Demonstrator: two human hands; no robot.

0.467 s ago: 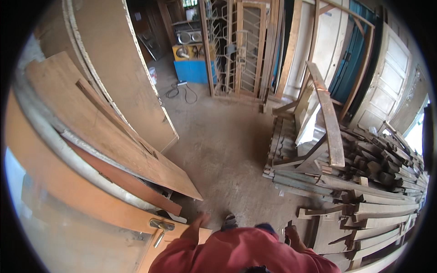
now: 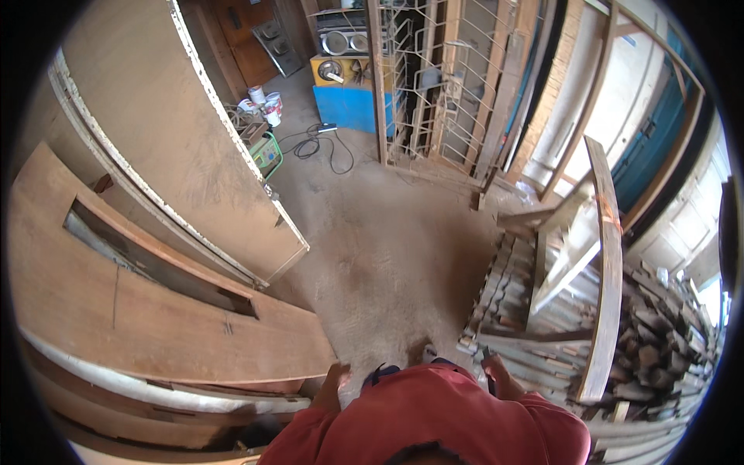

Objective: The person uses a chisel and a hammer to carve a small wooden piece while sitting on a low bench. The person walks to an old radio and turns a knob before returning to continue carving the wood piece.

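My left hand (image 2: 338,377) hangs beside my body, close to the corner of a leaning brown wooden panel (image 2: 178,325). Its fingers look loosely apart, and nothing shows in them. On the other side my right hand (image 2: 502,375) is closed round a slim dark object (image 2: 489,370); its kind is too small to make out. That hand is near the edge of a stack of corrugated roof sheets (image 2: 496,291). Red sleeves cover my upper arms, and my feet show partly below me on the dusty floor (image 2: 372,263).
Large door panels (image 2: 209,139) lean along the left. A wooden plank (image 2: 603,294) rises over piled timber (image 2: 666,333) at the right. Ahead stand metal grilles (image 2: 434,77), a blue box (image 2: 353,108), a black cable (image 2: 314,143), paint buckets (image 2: 271,108) and a green-framed machine (image 2: 267,151).
I have moved forward past the orange door with the handle. The leaning panels and plank are nearer, and the buckets and green machine have come into sight. My right hand keeps its dark object.
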